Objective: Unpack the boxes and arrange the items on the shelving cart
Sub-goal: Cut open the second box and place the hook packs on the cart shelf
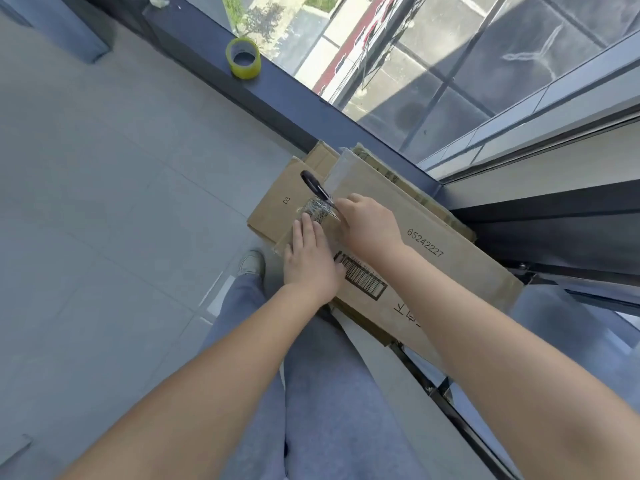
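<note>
A long flat cardboard box (446,268) printed with a barcode and the number 65242227 lies on top of other flattened cardboard (280,202) by the window. My left hand (308,258) presses flat on the box's near end, fingers straight. My right hand (367,223) grips a black-handled tool, either scissors or a knife (317,187), whose tip sits at a crumpled patch of clear tape (317,211) on the box. The blade itself is mostly hidden by the tape and my fingers.
A yellow-green roll of tape (243,58) stands on the dark window ledge (277,95). Dark metal frame bars (446,396) run beside and under the box at the right. My legs and one shoe (251,263) are on the grey tiled floor.
</note>
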### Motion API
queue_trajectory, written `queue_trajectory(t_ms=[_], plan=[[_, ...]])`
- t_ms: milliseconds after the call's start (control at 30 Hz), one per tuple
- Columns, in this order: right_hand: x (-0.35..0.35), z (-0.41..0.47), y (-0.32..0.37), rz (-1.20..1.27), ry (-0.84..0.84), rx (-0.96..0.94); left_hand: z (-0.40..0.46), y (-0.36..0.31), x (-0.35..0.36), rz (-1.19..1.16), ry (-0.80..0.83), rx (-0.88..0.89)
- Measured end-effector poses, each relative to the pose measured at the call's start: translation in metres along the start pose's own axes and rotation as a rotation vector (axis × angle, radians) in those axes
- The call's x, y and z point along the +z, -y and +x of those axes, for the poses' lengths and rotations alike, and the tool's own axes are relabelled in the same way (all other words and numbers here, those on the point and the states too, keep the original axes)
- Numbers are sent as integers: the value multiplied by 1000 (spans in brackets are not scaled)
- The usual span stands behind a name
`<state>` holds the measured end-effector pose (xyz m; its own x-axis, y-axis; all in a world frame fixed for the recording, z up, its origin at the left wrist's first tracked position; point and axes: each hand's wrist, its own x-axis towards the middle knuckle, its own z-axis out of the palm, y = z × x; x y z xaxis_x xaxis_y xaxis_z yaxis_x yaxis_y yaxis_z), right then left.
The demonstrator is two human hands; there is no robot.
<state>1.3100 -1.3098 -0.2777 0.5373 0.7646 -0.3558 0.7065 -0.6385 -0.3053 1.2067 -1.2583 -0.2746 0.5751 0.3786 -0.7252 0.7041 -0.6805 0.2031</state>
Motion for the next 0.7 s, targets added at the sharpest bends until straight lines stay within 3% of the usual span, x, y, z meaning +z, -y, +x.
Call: queue_trajectory(t_ms=[267,700], plan=[[0,3,1,-10,77,-49,-2,-2,0,17,3,-16],[4,4,-1,-37,45,-41,2,-4,0,28,19,-32]])
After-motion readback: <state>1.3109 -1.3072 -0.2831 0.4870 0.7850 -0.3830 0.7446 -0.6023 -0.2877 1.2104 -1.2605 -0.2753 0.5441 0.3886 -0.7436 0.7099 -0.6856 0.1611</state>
